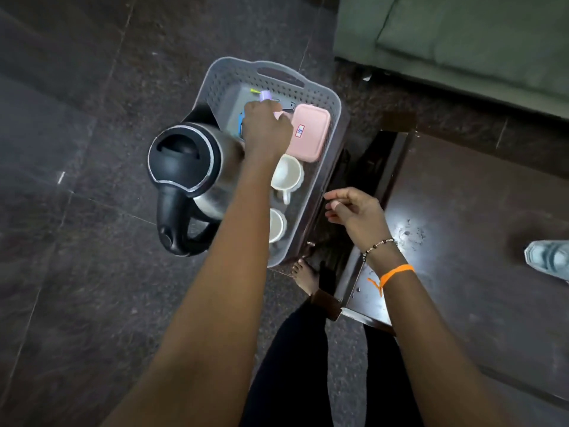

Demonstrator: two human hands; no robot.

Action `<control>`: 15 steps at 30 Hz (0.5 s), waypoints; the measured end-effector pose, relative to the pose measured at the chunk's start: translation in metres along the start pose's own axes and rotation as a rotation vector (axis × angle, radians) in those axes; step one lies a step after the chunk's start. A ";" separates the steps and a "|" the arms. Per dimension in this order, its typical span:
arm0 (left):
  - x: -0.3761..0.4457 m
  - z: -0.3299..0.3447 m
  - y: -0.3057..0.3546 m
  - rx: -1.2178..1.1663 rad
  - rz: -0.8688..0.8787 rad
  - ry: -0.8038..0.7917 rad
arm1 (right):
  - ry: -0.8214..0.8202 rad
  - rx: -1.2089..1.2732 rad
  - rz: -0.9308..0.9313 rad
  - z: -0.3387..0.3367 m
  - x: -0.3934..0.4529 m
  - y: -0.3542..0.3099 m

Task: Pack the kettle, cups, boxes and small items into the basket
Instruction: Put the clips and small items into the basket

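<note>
A grey perforated basket [334, 103] stands on the dark floor beside a low table. Inside it are a steel kettle [184, 167] with a black lid and handle on the left, a pink box [309, 132] at the right, and two white cups [288, 174] [276, 224] along the right side. My left hand [266, 127] reaches down into the basket's far half, fingers closed around a small lilac item [265, 95]; a blue item [240, 122] peeks out beneath the hand. My right hand [354, 211] hovers over the table edge, fingers loosely apart, holding nothing.
A dark wooden low table [462, 226] fills the right side, with a clear glass object [551, 260] at its right edge. A green sofa [462, 35] stands at the top right. My bare foot [304, 274] is just below the basket.
</note>
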State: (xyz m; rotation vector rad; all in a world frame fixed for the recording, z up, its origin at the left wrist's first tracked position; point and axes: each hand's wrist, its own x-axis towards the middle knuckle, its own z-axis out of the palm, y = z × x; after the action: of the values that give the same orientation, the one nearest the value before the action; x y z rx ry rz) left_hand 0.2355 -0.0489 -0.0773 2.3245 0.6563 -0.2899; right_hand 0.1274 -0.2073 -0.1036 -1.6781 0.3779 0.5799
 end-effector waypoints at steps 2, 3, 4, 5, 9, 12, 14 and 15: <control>0.014 0.004 0.001 -0.012 0.002 -0.039 | 0.017 0.012 0.004 0.004 0.006 -0.003; 0.019 0.007 0.001 -0.026 0.006 -0.054 | 0.023 0.010 0.003 0.004 0.008 -0.004; 0.024 0.009 0.002 -0.046 0.005 -0.068 | 0.027 0.007 0.002 0.005 0.010 -0.004; 0.028 0.010 0.004 -0.069 0.003 -0.082 | 0.029 0.004 0.001 0.005 0.011 -0.004; 0.029 0.009 0.010 -0.273 0.007 -0.134 | 0.041 -0.001 0.013 0.002 0.010 -0.001; 0.018 0.009 0.008 -0.377 -0.043 -0.105 | 0.058 0.019 0.035 -0.004 0.006 0.001; 0.002 0.014 0.005 -0.383 -0.058 -0.052 | 0.076 0.054 0.044 -0.011 0.002 0.001; -0.009 0.017 0.005 -0.386 -0.043 -0.023 | 0.088 0.075 0.046 -0.016 0.000 0.002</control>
State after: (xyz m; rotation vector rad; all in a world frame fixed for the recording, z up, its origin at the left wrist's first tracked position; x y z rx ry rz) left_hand 0.2296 -0.0672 -0.0838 1.9388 0.6847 -0.1895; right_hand 0.1292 -0.2234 -0.1030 -1.6301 0.4972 0.5206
